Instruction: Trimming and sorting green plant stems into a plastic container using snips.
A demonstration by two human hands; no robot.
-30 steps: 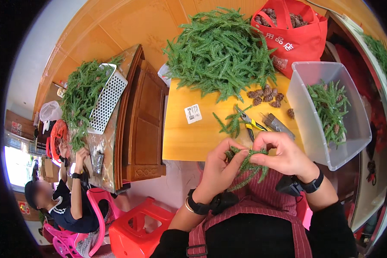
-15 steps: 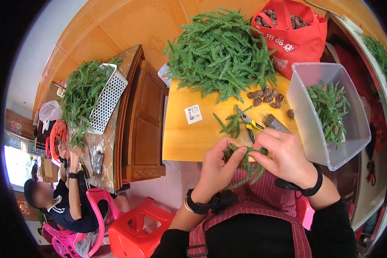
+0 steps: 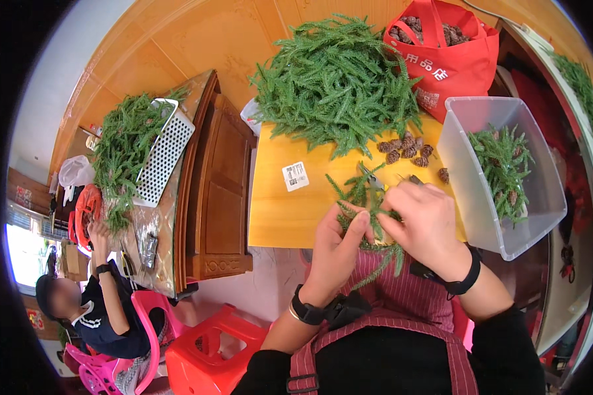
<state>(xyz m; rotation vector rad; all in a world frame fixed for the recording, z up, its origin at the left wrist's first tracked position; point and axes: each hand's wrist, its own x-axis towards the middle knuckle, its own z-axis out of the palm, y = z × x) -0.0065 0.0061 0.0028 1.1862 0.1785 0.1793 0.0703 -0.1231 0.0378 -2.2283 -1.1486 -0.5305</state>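
My left hand (image 3: pixel 333 247) pinches a green artificial pine sprig (image 3: pixel 390 258) between thumb and fingertips at the table's front edge. My right hand (image 3: pixel 428 227) grips the same sprig from the other side, fingers bent close to its stem; the exact grip point is hidden. Just beyond the fingertips, another pine sprig (image 3: pixel 357 192) lies on the yellow table (image 3: pixel 280 220). Next to it show the metal jaws of pliers (image 3: pixel 373 178), whose handles are covered by my right hand. Several brown pine cones (image 3: pixel 408 146) sit farther back.
A big heap of pine sprigs (image 3: pixel 336 85) covers the table's back. Behind on the right stands a red bag (image 3: pixel 454 62) of pine cones. A clear plastic bin (image 3: pixel 458 171) holds finished-looking sprigs. At left, a co-worker (image 3: pixel 109 296) sits by another table with greenery and a white basket (image 3: pixel 168 155).
Both my hands have shifted slightly away from me with the sprig, and my right hand now covers the pliers' handles. The co-worker's hands have moved back from the greenery.
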